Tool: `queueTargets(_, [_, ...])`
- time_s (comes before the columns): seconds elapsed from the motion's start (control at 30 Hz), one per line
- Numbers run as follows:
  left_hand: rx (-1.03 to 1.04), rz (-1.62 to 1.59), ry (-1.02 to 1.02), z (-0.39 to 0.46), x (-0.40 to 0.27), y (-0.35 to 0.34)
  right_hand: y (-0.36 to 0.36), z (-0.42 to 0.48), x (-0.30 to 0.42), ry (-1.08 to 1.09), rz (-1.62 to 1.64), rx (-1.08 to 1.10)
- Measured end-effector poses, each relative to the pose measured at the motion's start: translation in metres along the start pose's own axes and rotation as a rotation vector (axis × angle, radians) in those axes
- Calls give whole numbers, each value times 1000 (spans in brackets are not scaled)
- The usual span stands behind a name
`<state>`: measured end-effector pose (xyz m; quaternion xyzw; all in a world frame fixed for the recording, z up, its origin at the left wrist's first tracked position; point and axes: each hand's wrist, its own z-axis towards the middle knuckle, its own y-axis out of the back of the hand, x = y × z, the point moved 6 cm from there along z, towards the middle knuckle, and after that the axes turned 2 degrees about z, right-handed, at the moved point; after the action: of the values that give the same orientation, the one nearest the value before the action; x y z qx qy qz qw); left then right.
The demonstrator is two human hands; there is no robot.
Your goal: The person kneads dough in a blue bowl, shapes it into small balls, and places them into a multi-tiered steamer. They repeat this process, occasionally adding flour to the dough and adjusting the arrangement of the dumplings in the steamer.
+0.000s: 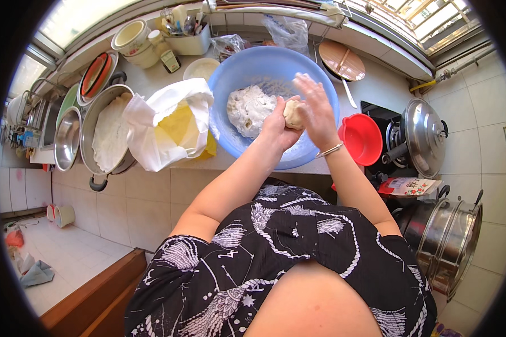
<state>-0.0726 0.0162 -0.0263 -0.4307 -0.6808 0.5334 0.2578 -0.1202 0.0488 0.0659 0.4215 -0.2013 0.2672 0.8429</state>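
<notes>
Over a large blue plastic basin point(253, 59), my left hand point(280, 126) cups a small ball of dough point(293, 114) in its palm. The fingers of my right hand point(319, 109) are stretched upward and dusted with flour, and its palm side rests against the ball's right side. A bigger floured mass of dough point(251, 110) lies in the basin, left of my hands. Loose flour coats the basin wall behind it. The underside of the small ball is hidden by my left hand.
Left of the basin stands an open white bag point(152, 147) with a yellow lining, beside a steel pot point(128, 89) with pale sheet-like material inside. A red plastic bowl point(361, 139) sits to the right, near a lidded pan point(423, 137) on the gas stove. Stacked steamer pots point(451, 244) stand lower right.
</notes>
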Motion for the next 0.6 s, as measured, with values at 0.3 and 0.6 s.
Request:
queueTargets(0.3, [24,234,-44,-18,2,-25,-10,-10,-53,-556,579,-175])
queueTargets(0.6, [-119,-54,-123,-1,-22,9,4,-4,-37,-510,841,-187])
